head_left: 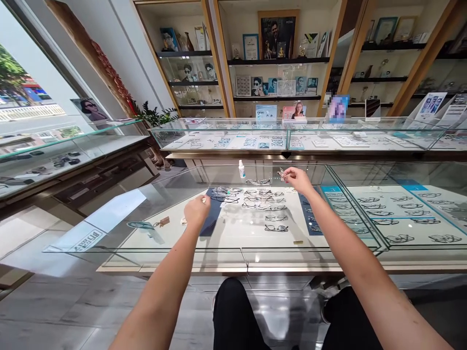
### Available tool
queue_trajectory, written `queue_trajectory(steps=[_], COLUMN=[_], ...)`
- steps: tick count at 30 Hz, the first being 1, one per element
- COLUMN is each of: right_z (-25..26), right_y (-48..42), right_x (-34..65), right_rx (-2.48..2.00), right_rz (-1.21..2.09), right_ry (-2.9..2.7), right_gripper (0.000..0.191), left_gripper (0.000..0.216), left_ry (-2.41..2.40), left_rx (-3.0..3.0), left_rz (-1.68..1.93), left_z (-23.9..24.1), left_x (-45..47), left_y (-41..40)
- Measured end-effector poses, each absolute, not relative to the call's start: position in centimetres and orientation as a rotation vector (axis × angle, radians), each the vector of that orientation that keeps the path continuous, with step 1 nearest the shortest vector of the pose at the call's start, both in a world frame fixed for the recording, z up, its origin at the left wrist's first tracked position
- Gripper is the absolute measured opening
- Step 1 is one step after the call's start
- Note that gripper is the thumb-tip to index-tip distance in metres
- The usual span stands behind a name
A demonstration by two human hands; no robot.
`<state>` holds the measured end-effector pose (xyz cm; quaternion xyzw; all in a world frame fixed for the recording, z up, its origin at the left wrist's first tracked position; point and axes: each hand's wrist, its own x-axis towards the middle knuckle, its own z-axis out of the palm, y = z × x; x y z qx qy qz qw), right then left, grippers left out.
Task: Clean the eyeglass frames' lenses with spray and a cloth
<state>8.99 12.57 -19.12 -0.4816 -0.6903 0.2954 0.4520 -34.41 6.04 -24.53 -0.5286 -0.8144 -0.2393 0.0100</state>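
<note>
My right hand reaches over the glass display counter and pinches a pair of clear-framed glasses just above the glass top. My left hand is closed over the counter's left part, with a small pale tip showing at its fingers; I cannot make out what it holds. A small white spray bottle with a blue label stands on the glass beyond both hands. Several pairs of glasses lie in rows inside the case below.
A small tag and a teal item lie left of my left hand. More glass cases stand behind, then shelves with pictures. Another case runs along the left window. My dark-trousered knees are near the counter's front edge.
</note>
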Motion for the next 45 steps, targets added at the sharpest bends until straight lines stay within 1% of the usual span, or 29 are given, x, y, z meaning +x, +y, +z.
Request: queue_trajectory(steps=[8,11,15,17,20,23,25,27,31,34,37,41,43,45], right_z=[-23.5,-24.1,-24.7,-24.7,-24.4,-23.9,-23.5,-23.1,-22.4,-21.9,-21.5,-21.2,-21.1,-21.1], right_y=[12.4,13.0,13.7,14.0,14.1,13.9,13.7,13.4,12.7,11.8,10.9,10.0,9.9,9.7], right_x=[9.9,9.9,10.5,10.8,11.1,11.2,11.3,11.3,10.9,10.1,9.3,8.8,8.8,8.7], right_rx=[-0.967,-0.945,-0.931,-0.92,-0.891,-0.865,-0.854,-0.843,-0.805,-0.777,-0.809,-0.84,-0.836,-0.831], right_rz=[0.84,0.86,0.873,0.886,0.901,0.91,0.915,0.921,0.966,0.963,0.892,0.861,0.871,0.887], right_ry=[-1.561,-1.534,-1.495,-1.48,-1.462,-1.449,-1.446,-1.449,-1.471,-1.509,-1.574,-1.605,-1.611,-1.616], right_gripper=[0.03,0.031,0.027,0.025,0.024,0.023,0.023,0.022,0.019,0.016,0.016,0.017,0.016,0.016], left_gripper=[0.043,0.041,0.04,0.042,0.044,0.041,0.039,0.036,0.03,0.036,0.043,0.055,0.054,0.048], left_ry=[-2.503,-2.422,-2.211,-2.037,-1.828,-1.857,-1.924,-1.907,-1.839,-1.884,-1.932,-2.144,-2.142,-2.013], left_rx=[-1.563,-1.551,-1.559,-1.69,-1.914,-2.237,-2.564,-2.719,-2.626,-2.593,-2.604,-2.654,-2.711,-2.759], left_rz=[-0.878,-0.953,-1.078,-1.17,-1.379,-1.58,-1.601,-1.653,-1.957,-2.067,-2.124,-2.202,-2.202,-2.191], left_z=[-24.6,-24.8,-24.1,-22.7,-19.0,-15.4,-14.3,-14.7,-17.8,-19.5,-19.6,-19.3,-19.3,-19.3], left_x=[-34.6,-34.6,-33.4,-31.3,-25.8,-18.9,-15.0,-12.3,-10.2,-10.3,-10.7,-11.2,-11.4,-11.5], left_y=[6.6,6.4,5.3,4.6,4.1,4.7,5.9,7.3,9.2,9.3,9.1,9.1,9.2,9.2])
